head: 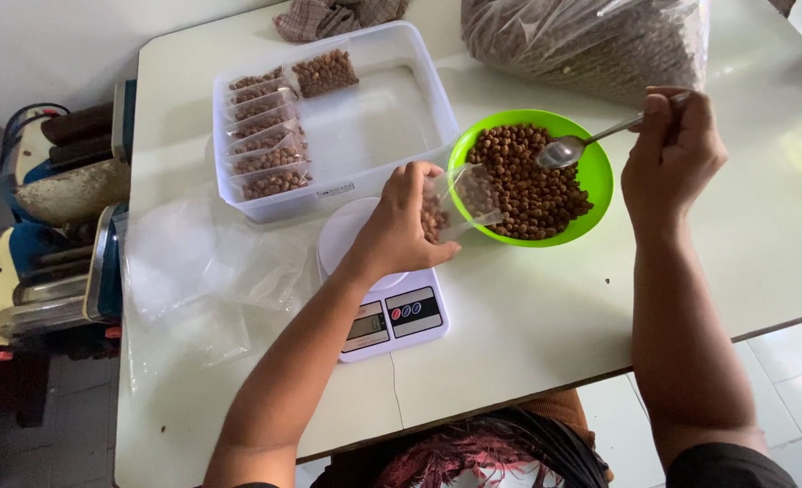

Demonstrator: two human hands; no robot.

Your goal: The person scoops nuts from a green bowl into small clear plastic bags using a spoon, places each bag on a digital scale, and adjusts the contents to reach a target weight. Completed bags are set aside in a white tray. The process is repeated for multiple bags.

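scooping brown round nuts into a small clear pouch is the work in hand, and doing it well seems to depend on keeping the pouch mouth wide and tipped toward the spoon, right at the bowl's rim, so that any spill drops back among the nuts. going from the largest thing down: one white table (528,307) carries everything; one big clear sack of the same nuts (591,41) lies at its far edge; one white rectangular tub (392,108) holds filled pouches (270,149), seven as far as i can count, six overlapping in a row on the left and one apart behind them; one loose heap of empty clear bags (202,271) lies at the left, too tangled to count; one green bowl (600,172) sits heaped with nuts; one white digital scale (392,316) stands just beside the bowl, its round pan bare. the left hand (401,226) pinches the small pouch (460,203) with fingers closed on its edge, holding it over the bowl's near rim, partly filled. the right hand (677,149) has fingers closed narrowly around the handle of one metal spoon (568,149), whose bowl hovers over the nuts and looks empty.
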